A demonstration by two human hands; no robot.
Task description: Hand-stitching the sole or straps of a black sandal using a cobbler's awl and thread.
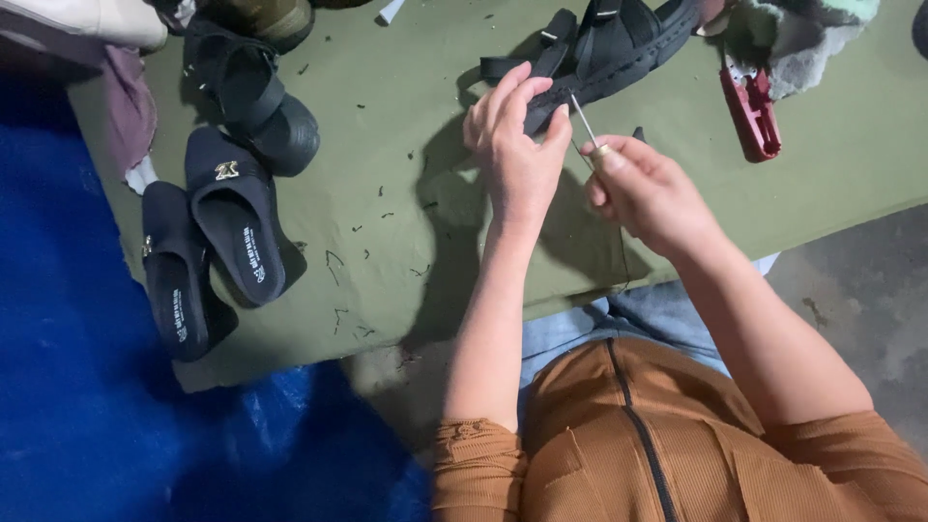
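Observation:
A black strappy sandal lies tilted on the green table cover at the top centre. My left hand grips the sandal's near end by the sole edge. My right hand holds a thin metal awl by its handle, the tip pointing up at the sandal sole just beside my left fingers.
Two black slip-on shoes lie at the left, with another black sandal above them. A red hand tool and grey-green fluffy cloth sit at the top right. Blue plastic sheeting covers the left. Thread scraps dot the cover.

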